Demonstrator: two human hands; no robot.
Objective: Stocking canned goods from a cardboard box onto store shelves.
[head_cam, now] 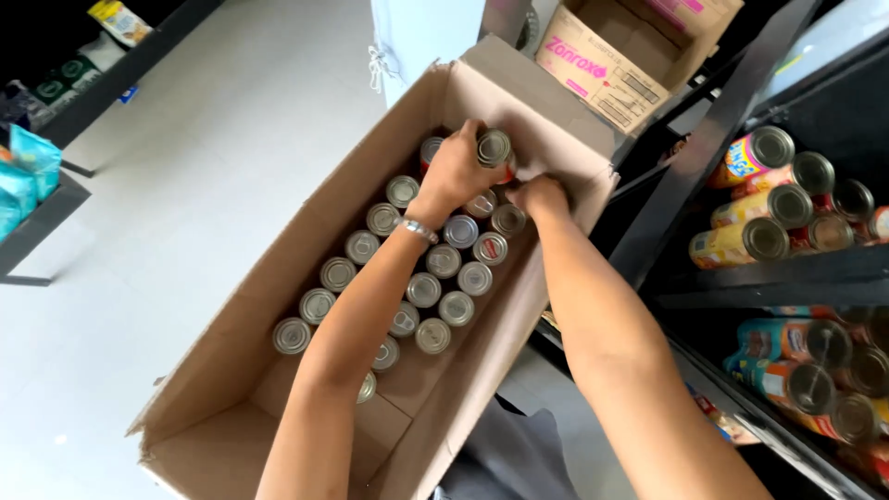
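Note:
A long open cardboard box (243,306) lies on the pale floor, holding several silver-topped cans (444,260) standing upright in rows. My left hand (452,174), with a metal band at the wrist, grips one can (494,148) and holds it raised above the others at the far end of the box. My right hand (538,196) reaches down into the far right corner, right beside the left hand. Its fingers are curled out of sight among the cans and the box flap, so what it holds is hidden.
Dark metal shelves (787,278) at the right carry cans lying on their sides (759,208). Beyond the first box sits another open cardboard box (611,65). Low shelves with packets (28,176) stand at the far left, across the white floor (185,185).

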